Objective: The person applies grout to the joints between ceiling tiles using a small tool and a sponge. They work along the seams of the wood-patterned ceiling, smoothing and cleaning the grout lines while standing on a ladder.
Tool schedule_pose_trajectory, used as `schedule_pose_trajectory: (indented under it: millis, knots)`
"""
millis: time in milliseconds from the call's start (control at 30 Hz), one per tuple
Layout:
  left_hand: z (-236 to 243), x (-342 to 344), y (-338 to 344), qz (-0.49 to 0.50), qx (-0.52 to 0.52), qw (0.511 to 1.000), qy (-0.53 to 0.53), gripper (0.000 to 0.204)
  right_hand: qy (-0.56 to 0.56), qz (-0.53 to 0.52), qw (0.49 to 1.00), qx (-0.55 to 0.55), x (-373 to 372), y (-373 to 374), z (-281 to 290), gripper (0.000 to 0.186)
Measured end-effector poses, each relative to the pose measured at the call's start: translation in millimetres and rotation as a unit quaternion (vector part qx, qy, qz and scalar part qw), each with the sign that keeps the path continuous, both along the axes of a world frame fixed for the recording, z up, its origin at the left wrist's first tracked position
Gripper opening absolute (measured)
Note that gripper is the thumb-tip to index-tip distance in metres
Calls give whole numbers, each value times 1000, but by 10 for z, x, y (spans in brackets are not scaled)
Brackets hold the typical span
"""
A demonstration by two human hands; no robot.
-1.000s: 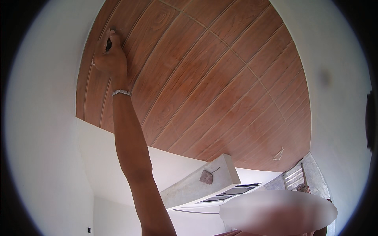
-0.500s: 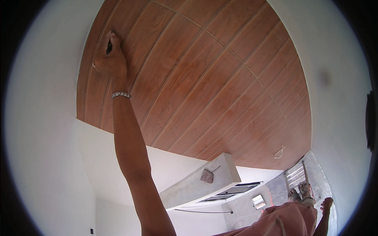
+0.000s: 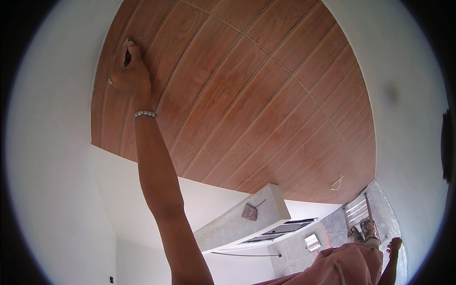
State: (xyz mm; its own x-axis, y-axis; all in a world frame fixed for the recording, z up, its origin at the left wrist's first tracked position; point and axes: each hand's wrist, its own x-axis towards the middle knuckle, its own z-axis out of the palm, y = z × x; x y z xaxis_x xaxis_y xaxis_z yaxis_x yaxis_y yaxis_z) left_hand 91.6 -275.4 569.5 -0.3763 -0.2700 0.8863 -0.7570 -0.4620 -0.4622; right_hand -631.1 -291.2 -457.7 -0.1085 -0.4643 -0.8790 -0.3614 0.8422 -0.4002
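Observation:
My left hand is raised against a reddish wood-grain panelled surface at the upper left, its fingers closed round a small dark space or object that I cannot make out. A metal band circles that wrist. My right hand hangs low at the right beside pink clothing, its fingers curled; what they hold, if anything, is too small to tell. My sandalled feet show above the clothing, on or over a metal frame.
White walls curve along both sides. A pale ledge with a small square block and short wire crosses below the panels, beside dark-framed openings. A thin pale loop shows on the panels at the right.
My left hand has shifted slightly left along the panels. The clothing, feet and right hand show now, where a blurred patch covered that corner a second ago.

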Motion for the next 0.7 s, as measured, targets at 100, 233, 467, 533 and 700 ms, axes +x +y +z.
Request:
schedule_pose_trajectory:
  millis: [100,233,467,533,700]
  knots:
    - [-23,0,25,39,-9,999,32,17,1,-6,1000,-8,41,-20,38,5]
    - [-17,7,12,69,-40,996,43,16,-53,1,999,-11,62,-49,47,9]
    - [-11,-4,32,40,-12,999,6,15,-43,-7,999,-18,25,-15,6,13]
    - [-10,-8,20,47,-26,999,-8,15,-39,-6,999,-13,-2,-8,-18,14]
    - [-22,-11,-1,25,-6,999,-24,15,-10,37,999,0,-67,30,-77,16]
